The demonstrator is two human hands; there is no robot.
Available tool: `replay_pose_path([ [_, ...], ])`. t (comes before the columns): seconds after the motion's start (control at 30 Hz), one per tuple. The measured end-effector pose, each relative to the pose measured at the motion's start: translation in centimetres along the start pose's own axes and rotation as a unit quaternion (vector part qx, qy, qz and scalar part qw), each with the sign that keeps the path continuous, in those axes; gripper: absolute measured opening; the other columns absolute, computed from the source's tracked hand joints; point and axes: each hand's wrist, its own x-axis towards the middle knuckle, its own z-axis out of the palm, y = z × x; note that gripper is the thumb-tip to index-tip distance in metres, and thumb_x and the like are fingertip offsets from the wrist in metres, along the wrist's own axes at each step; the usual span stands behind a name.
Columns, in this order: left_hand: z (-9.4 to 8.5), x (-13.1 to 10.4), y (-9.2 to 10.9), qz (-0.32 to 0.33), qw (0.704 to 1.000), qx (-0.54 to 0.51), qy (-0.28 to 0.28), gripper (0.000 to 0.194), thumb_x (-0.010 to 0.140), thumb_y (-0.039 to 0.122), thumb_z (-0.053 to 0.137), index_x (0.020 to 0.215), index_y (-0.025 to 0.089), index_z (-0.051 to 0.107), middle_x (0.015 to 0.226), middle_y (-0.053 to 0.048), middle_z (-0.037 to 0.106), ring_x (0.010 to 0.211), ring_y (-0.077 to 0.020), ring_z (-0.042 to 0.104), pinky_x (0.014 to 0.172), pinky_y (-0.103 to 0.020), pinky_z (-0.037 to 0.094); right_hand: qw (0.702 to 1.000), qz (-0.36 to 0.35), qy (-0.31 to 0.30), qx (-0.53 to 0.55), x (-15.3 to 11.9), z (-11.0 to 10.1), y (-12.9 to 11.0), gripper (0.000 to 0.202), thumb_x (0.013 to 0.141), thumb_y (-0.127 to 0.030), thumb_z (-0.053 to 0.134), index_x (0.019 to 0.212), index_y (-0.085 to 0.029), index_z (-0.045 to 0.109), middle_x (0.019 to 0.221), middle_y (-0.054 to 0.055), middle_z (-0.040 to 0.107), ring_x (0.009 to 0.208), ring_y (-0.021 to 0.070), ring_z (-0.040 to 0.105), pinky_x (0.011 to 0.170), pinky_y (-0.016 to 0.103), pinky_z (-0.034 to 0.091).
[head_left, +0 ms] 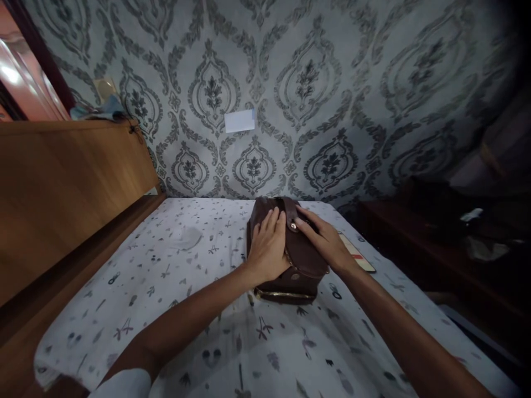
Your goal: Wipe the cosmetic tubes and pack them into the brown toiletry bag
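Observation:
A dark brown leather bag point(305, 251) with a gold zipper along its near lower edge lies on the patterned white sheet point(199, 331). A strap point(290, 213) with a round metal snap crosses its top. My left hand point(269, 243) rests flat on the bag's left part, fingers extended toward the wall. On the right side, my right hand point(326, 237) lies against the bag, its fingers reaching to the strap beside the snap. Both hands touch the bag without wrapping round it.
A flat cream-coloured item with a red mark point(357, 254) lies right of the bag. A wooden headboard point(78, 188) stands at the left. Behind is the patterned wall with a white card point(239, 121). A dark surface with objects point(431, 243) is at the right.

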Motion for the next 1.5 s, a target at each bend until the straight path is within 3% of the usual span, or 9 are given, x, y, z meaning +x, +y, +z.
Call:
replay_pose_path([
  [0.2,-0.4,-0.1,0.2,0.014,0.999,0.028,-0.020,0.085,0.076,0.024,0.057,0.149,0.000,0.021,0.161,-0.023,0.017,0.149,-0.0339,0.014,0.116,-0.058,0.025,0.999,-0.010,0.005,0.050,0.0,0.0,0.6,0.057,0.086,-0.058,0.057,0.133,-0.024,0.059,0.139,0.007,0.058,0.134,0.0282,0.048,0.116,0.049,0.030],
  [0.33,0.3,-0.3,-1.1,0.037,0.999,-0.016,0.024,0.082,0.076,0.021,0.056,0.150,0.007,0.023,0.160,-0.022,0.021,0.149,-0.0324,0.017,0.117,-0.057,0.026,0.998,-0.005,-0.003,0.055,-0.3,0.1,0.7,0.063,0.086,-0.061,0.054,0.135,-0.022,0.058,0.144,0.010,0.053,0.139,0.0283,0.043,0.118,0.049,0.027],
  [0.47,1.4,-0.6,-2.6,0.089,0.991,-0.081,0.065,0.086,0.078,0.019,0.058,0.153,0.013,0.016,0.161,-0.022,0.018,0.150,-0.0306,0.015,0.118,-0.056,0.024,0.998,-0.026,0.010,0.064,-0.6,0.4,1.0,0.060,0.086,-0.062,0.055,0.134,-0.028,0.058,0.147,0.007,0.049,0.140,0.0264,0.040,0.119,0.050,0.024],
  [0.63,1.7,-1.8,-3.5,0.104,0.983,-0.131,0.080,0.091,0.084,0.029,0.062,0.155,0.021,0.007,0.163,-0.018,0.011,0.150,-0.0309,0.010,0.119,-0.055,0.021,0.996,-0.033,0.016,0.083,-1.0,0.3,0.8,0.059,0.086,-0.063,0.055,0.134,-0.029,0.058,0.149,0.007,0.046,0.142,0.0254,0.037,0.120,0.050,0.022],
  [0.9,2.0,-2.7,-3.7,0.110,0.980,-0.142,0.083,0.076,0.093,0.032,0.051,0.155,0.030,0.009,0.164,-0.014,0.010,0.151,-0.0307,0.008,0.118,-0.056,0.019,0.994,-0.022,0.026,0.101,-1.3,0.7,0.1,0.063,0.086,-0.064,0.053,0.136,-0.026,0.057,0.151,0.009,0.044,0.143,0.0253,0.035,0.120,0.048,0.021],
  [1.07,1.1,-3.6,-2.9,0.124,0.984,-0.109,0.065,0.071,0.094,0.034,0.049,0.155,0.033,0.013,0.164,-0.011,0.008,0.150,-0.0345,0.007,0.117,-0.060,0.020,0.994,-0.029,0.032,0.099,-1.5,0.8,0.2,0.063,0.087,-0.065,0.051,0.136,-0.027,0.056,0.150,0.007,0.045,0.143,0.0224,0.035,0.120,0.044,0.023],
  [1.2,0.6,-4.5,-2.5,0.193,0.977,-0.065,0.058,0.062,0.096,0.027,0.044,0.153,0.035,0.021,0.165,-0.007,0.007,0.150,-0.0351,0.007,0.116,-0.059,0.022,0.993,-0.034,0.037,0.106,-1.8,0.7,0.2,0.063,0.088,-0.064,0.050,0.138,-0.026,0.054,0.152,0.007,0.043,0.144,0.0214,0.035,0.120,0.042,0.023],
  [1.5,1.8,-4.3,-2.7,0.202,0.974,-0.001,0.105,0.062,0.096,0.024,0.045,0.153,0.034,0.024,0.163,-0.008,0.015,0.149,-0.0331,0.014,0.117,-0.055,0.024,0.992,-0.041,0.037,0.111,-1.9,0.7,0.2,0.065,0.087,-0.066,0.051,0.138,-0.027,0.054,0.151,0.005,0.045,0.144,0.0214,0.033,0.121,0.041,0.021],
])
